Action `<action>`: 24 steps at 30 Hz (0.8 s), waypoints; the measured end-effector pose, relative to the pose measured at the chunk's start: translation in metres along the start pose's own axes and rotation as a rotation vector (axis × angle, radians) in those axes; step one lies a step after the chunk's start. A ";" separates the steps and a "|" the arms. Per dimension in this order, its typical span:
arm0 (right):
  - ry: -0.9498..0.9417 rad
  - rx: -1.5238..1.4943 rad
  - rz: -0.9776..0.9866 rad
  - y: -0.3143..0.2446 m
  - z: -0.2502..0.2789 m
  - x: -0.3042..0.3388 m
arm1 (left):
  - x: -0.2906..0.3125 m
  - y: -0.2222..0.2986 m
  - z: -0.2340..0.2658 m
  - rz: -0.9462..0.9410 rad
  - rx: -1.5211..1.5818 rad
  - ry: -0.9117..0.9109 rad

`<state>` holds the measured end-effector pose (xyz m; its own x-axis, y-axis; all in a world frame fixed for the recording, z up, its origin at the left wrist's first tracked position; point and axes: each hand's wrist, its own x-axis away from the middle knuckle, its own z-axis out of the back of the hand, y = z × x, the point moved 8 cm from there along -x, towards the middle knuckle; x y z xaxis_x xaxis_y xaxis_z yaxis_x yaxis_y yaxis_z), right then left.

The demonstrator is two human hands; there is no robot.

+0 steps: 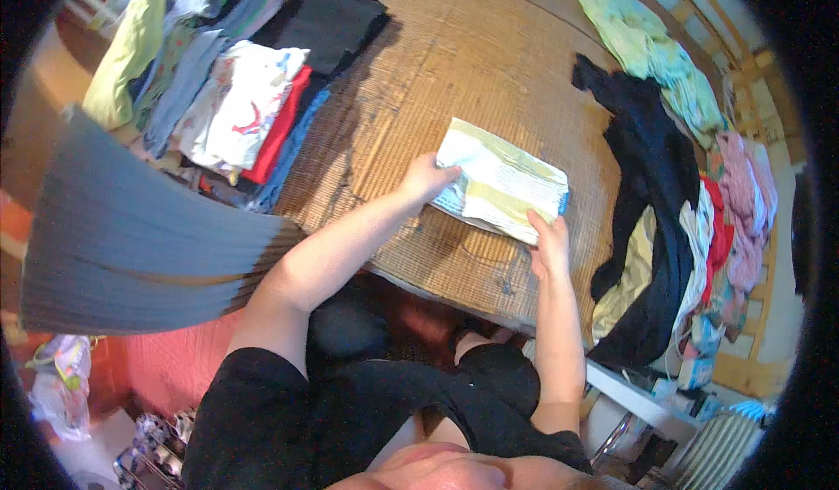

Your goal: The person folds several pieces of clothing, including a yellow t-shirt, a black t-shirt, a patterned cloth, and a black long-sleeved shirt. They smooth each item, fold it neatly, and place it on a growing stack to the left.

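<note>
A flat, folded piece of cloth (502,180), white with olive-yellow bands and some blue print, is held just over the woven mat near its front edge. My left hand (428,178) grips its left side, thumb on top and fingers underneath. At the near right corner my right hand (549,241) pinches it in the same way. The fingers below the cloth are hidden. Whether the cloth touches the mat I cannot tell.
Stacked folded clothes (253,110) lie at the left, with dark folded garments (323,31) behind. Heaped loose clothes line the right: a black garment (647,141), a green-yellow cloth (647,44), pink fabric (743,193). A grey ribbed panel (149,237) curves at the near left. The woven mat (419,71) covers the surface.
</note>
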<state>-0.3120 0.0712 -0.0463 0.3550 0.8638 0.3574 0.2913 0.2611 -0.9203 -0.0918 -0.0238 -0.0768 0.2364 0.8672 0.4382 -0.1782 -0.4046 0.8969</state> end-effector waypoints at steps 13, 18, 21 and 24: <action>-0.886 0.060 0.343 -0.158 -0.353 -0.003 | 0.187 0.113 0.207 -1.018 0.757 1.235; -1.018 0.193 0.200 -0.041 -0.497 -0.040 | 0.157 0.068 0.195 -0.671 1.285 0.966; -0.852 0.309 0.277 -0.019 -0.499 -0.046 | 0.144 0.040 0.184 -0.453 1.342 0.953; -0.831 0.248 0.275 -0.023 -0.492 -0.040 | 0.151 0.058 0.180 -0.516 1.256 0.927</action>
<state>0.1042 -0.1812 0.0387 -0.3994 0.9165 -0.0210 0.0577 0.0022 -0.9983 0.1050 0.0312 0.0518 -0.6792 0.6567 0.3278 0.6816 0.3985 0.6137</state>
